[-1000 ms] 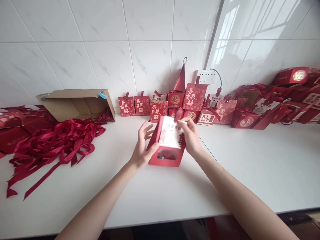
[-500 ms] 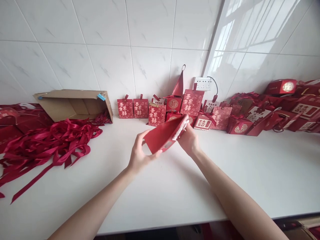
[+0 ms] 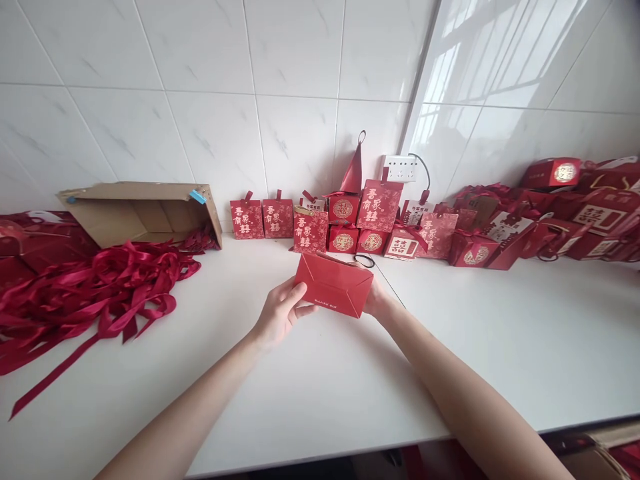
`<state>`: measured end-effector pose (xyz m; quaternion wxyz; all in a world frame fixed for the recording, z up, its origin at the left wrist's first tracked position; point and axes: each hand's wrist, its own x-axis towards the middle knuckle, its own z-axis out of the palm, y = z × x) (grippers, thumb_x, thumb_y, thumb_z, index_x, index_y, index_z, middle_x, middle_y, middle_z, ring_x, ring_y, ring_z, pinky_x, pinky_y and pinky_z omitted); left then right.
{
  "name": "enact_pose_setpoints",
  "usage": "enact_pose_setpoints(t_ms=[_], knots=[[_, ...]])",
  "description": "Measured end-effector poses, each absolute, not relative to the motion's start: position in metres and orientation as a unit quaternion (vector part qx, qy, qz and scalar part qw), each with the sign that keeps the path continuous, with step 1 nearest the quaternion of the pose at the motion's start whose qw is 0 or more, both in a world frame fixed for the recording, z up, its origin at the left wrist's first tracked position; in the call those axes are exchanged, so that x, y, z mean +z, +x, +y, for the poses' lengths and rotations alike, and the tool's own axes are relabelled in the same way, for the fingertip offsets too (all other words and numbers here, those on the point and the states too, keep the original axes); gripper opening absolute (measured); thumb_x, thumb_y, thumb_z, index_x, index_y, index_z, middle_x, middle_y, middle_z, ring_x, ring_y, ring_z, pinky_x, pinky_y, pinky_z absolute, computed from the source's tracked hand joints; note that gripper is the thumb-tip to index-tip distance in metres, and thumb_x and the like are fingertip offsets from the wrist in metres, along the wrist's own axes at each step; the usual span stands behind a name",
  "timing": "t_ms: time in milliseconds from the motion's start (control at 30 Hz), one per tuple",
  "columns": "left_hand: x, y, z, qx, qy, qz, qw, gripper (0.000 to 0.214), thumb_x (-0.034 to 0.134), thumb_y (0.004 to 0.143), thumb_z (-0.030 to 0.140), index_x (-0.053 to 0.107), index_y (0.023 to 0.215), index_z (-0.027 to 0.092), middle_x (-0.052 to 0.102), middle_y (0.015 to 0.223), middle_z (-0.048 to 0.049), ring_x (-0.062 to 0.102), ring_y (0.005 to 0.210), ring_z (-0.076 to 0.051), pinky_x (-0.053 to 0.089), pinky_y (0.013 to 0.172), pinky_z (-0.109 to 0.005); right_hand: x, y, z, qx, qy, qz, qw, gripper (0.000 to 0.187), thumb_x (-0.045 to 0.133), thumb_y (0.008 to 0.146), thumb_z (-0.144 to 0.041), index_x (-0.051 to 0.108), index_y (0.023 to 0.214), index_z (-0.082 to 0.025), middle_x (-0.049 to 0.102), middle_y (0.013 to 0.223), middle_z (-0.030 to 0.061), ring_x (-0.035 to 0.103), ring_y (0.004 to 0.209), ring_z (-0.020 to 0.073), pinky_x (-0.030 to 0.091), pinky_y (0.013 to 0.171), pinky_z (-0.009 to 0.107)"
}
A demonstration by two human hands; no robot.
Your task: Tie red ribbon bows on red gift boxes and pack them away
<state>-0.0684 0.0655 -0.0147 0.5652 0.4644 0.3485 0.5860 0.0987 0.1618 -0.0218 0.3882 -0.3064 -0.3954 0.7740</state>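
Note:
A red paper gift box point(image 3: 333, 285) is held above the white table, a creased plain side facing me with a line of small white print along its lower edge. My left hand point(image 3: 281, 310) grips its left end, thumb on the near face. At the right end my right hand point(image 3: 376, 293) holds it, most of those fingers hidden behind the box. A thin black cord loop point(image 3: 365, 261) shows just beyond the right hand. Behind stands a row of finished red boxes, among them a flat-fronted box point(image 3: 311, 230) with white characters.
A heap of dark red ribbons point(image 3: 100, 293) lies at the left before a tipped cardboard box point(image 3: 145, 217). More red boxes point(image 3: 607, 217) are piled at the right. A white power strip point(image 3: 399, 168) is on the tiled wall point(image 3: 210, 47).
Both hands have turned the box from an upward tilt to nearly level, so its creased side now faces me. The cord loop has come into sight behind it.

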Motion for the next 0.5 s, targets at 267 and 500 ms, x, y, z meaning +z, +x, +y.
enact_pose_setpoints(t_ms=[267,500], knots=[[-0.018,-0.079,0.072,0.595,0.504,0.325,0.534,0.053,0.073,0.07,0.039,0.061,0.117,0.017,0.068,0.11,-0.0106,0.062,0.103,-0.028,0.055,0.084,-0.038,-0.015,0.113,0.163,0.799,-0.261,-0.428,0.332,0.039,0.044,0.085,-0.054,0.06,0.093,-0.019,0.071,0.076,0.0032,0.066,0.066,0.0165,0.052,0.059,0.025],[-0.026,-0.08,0.072,0.532,0.59,0.401,0.457,0.058,0.074,0.069,0.04,0.058,0.121,0.021,0.064,0.12,-0.0057,0.063,0.102,-0.026,0.052,0.088,-0.036,0.035,0.184,0.121,0.645,-0.301,-0.655,0.255,0.056,0.067,0.072,-0.043,0.048,0.121,-0.02,0.065,0.114,0.0083,0.065,0.093,0.0208,0.056,0.081,0.039]])
